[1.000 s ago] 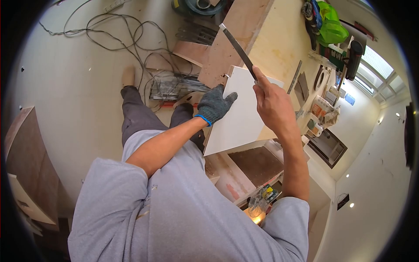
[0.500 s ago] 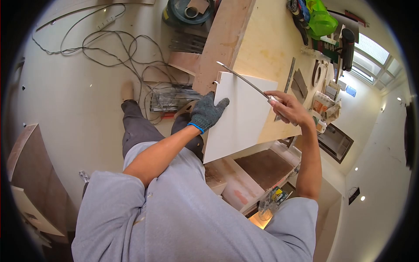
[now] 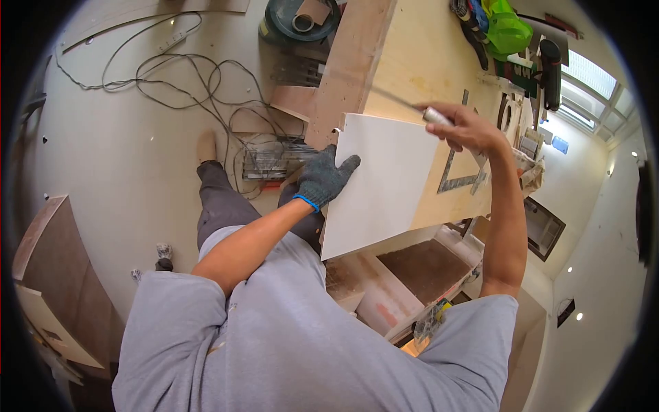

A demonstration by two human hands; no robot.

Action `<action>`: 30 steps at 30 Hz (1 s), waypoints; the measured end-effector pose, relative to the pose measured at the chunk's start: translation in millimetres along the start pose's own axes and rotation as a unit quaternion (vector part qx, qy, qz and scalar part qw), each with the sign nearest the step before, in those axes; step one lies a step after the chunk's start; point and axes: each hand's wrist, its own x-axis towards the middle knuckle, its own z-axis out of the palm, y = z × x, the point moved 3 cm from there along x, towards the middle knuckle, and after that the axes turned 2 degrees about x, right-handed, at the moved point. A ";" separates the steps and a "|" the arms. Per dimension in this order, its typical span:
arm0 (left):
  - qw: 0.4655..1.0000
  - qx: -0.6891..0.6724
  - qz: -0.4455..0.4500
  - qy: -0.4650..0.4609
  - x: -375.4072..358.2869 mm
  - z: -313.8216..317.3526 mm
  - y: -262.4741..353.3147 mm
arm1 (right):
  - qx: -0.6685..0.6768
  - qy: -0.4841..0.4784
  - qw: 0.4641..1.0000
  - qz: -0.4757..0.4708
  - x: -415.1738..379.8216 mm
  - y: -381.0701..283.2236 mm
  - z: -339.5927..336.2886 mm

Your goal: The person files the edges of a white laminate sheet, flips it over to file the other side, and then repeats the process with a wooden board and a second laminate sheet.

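Note:
My left hand [image 3: 324,176], in a grey knitted glove with a blue cuff, rests on the left edge of a white board [image 3: 381,182]. Its thumb lies on the white face and the other fingers are mostly hidden past the edge. The board lies on a pale wooden worktop [image 3: 419,51]. My bare right hand [image 3: 463,127] is wrapped round the silvery handle of a long thin metal tool [image 3: 438,117], held above the board's far right corner. The tool's shaft points up and left and is blurred.
A metal square [image 3: 458,184] lies on the worktop beyond the board. Tools and a green bag [image 3: 508,33] sit at the worktop's right side. Black cable [image 3: 180,106] loops over the floor at left, near a round bucket [image 3: 292,24].
My right hand and the tool have moved up and to the right, uncovering more of the metal square. My left hand stays at the board's edge.

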 end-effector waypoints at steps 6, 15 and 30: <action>0.999 0.005 0.035 0.022 -0.5 0.4 -1.1 | -0.153 -0.056 0.986 0.027 9.9 -11.0 11.2; 1.000 0.025 0.005 -0.002 0.0 -3.3 1.8 | -0.211 -0.013 0.976 -0.056 30.2 -35.0 23.0; 0.996 -0.043 -0.035 -0.066 -12.8 -7.7 -2.0 | -0.171 0.255 0.943 -0.127 -25.1 -55.6 112.3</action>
